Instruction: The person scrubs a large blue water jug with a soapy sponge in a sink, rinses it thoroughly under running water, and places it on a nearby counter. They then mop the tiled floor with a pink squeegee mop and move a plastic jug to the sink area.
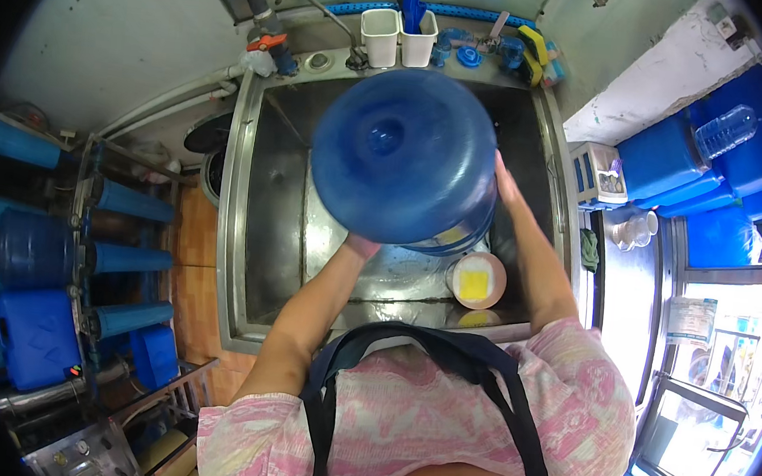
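A large translucent blue water jug point(423, 161) is raised over the steel sink point(342, 281), with its rounded end and a dark central dimple facing up. My left hand point(364, 245) supports it at the near left edge; the fingers are mostly hidden beneath the jug. Against its right side rests my right hand point(504, 178), whose fingers are partly hidden behind the jug. Close to the jug's near right side, a pinkish bowl point(499, 279) in the sink contains white suds and a yellow sponge point(474, 285).
White holders point(379, 41), one with a blue-handled tool, line the sink's back ledge near a curved tap point(319, 5). Yellow-green sponges point(531, 55) sit at the back right corner. Blue jugs point(35, 251) lie on a left rack; blue containers point(664, 162) stand right.
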Action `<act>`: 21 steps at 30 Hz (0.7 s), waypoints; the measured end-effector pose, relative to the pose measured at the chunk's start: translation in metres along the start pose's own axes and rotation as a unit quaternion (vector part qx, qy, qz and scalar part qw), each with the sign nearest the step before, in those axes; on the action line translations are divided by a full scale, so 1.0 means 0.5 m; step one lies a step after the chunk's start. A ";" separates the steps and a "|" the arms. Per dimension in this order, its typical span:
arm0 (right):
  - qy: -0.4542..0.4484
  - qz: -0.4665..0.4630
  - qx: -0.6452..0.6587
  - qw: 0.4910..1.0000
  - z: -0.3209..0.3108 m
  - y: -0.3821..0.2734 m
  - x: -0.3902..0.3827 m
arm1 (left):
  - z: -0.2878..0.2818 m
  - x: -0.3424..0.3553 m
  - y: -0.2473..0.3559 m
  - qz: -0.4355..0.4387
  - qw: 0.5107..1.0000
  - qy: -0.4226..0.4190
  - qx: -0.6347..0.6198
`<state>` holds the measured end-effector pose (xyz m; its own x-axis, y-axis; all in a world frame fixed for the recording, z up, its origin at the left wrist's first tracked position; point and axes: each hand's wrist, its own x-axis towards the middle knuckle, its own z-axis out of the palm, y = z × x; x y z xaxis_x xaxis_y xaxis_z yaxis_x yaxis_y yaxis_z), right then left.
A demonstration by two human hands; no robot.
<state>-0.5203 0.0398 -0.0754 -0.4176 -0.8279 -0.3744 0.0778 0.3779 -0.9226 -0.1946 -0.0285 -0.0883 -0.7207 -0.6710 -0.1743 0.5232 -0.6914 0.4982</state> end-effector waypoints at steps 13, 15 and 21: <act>0.088 -0.133 0.379 0.912 -0.148 -0.072 -0.278 | 0.374 0.006 0.104 0.049 0.952 0.010 0.303; 0.088 -0.165 0.379 0.906 -0.139 -0.101 -0.326 | 0.403 -0.013 0.116 0.089 0.941 -0.067 0.321; 0.092 -0.228 0.374 0.894 -0.037 -0.058 -0.428 | 0.391 -0.085 0.085 0.034 0.977 -0.051 0.204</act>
<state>-0.4503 0.2135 0.0333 -0.6968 -0.7171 0.0152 0.4161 -0.4213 -0.8058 -0.2306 0.0231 0.1062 -0.7424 -0.6678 -0.0537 0.3617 -0.4670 0.8069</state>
